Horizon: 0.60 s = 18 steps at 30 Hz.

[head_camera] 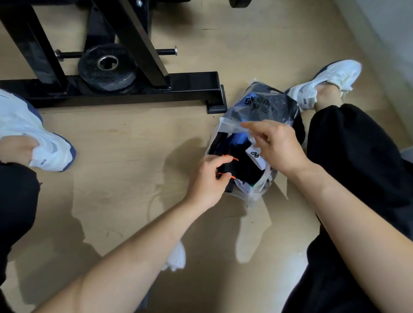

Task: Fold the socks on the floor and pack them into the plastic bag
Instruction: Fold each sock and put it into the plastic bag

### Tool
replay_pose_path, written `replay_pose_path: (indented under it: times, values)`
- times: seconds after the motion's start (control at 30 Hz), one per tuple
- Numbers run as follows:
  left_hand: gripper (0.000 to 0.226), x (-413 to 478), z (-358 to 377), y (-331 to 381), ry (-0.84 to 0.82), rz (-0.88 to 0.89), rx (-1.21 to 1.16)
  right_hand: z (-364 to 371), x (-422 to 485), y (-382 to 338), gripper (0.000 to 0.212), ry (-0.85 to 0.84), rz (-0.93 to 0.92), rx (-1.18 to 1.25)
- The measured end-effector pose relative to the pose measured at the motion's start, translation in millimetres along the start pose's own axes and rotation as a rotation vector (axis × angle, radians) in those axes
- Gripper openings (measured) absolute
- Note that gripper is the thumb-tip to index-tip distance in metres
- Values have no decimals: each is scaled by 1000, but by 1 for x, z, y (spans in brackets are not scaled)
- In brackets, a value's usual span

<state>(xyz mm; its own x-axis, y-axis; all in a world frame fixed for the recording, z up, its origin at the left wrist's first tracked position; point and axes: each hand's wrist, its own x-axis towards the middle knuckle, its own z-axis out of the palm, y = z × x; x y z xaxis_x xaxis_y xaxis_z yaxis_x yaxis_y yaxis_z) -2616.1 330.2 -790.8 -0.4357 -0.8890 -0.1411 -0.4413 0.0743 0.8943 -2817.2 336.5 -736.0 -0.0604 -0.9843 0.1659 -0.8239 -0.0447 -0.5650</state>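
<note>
Both hands work at the bag mouth, so the step in hand looks like packing, not folding.

Head view: plastic bag lies on the floor right of centre, just beside the right trouser leg, w/ dark and blue socks showing through it. Left hand has its fingers curled round a black sock w/ orange trim, clamped on it at the near-left edge of the opening; the sock looks partly inside. Right hand pinches the bag's thin upper rim btwn thumb and fingertips, lifting it so the mouth gapes. Both forearms reach in from the near side, the left one crossing diagonally, wrist bent in toward the bag.

Nxt move, prob.: push the sock deeper and let go, w/ the right hand holding the rim up, since the film looks limp and would likely sag shut.

One white item, maybe a sock, lies on the near floor, partly hidden under the left forearm; if so, it needs folding & packing. Black bench frame w/ weight plate stands far left, well apart from the bag.
</note>
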Motion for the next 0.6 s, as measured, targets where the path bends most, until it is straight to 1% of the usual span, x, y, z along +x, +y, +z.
replay_pose_path:
  times: [0.1, 0.2, 0.27, 0.33, 0.4, 0.47, 0.53, 0.6]
  values:
    - [40, 26, 22, 1, 19, -52, -25, -5, 4, 4, 47, 14, -26, 32]
    - [43, 48, 38, -8, 101, -62, 55, -5, 7, 6, 43, 51, -49, 53]
    - [45, 57, 45, -9, 119, -45, 87, -6, 11, 5, 42, 59, -38, 38]
    - [47, 64, 50, -7, 120, -16, 139, -7, 13, 3, 43, 67, -28, 38]
    - [50, 70, 51, -10, 75, 6, 193, -8, 15, 2, 42, 73, -21, 60]
    - [54, 73, 50, -18, -1, 35, 310, -8, 14, 1, 40, 64, -20, 66]
    - [57, 69, 48, -25, -67, 72, 505, -8, 12, -1, 36, 37, -26, 61]
    - [55, 61, 47, -27, -63, 169, 673, -7, 11, -3, 34, 20, -33, 67]
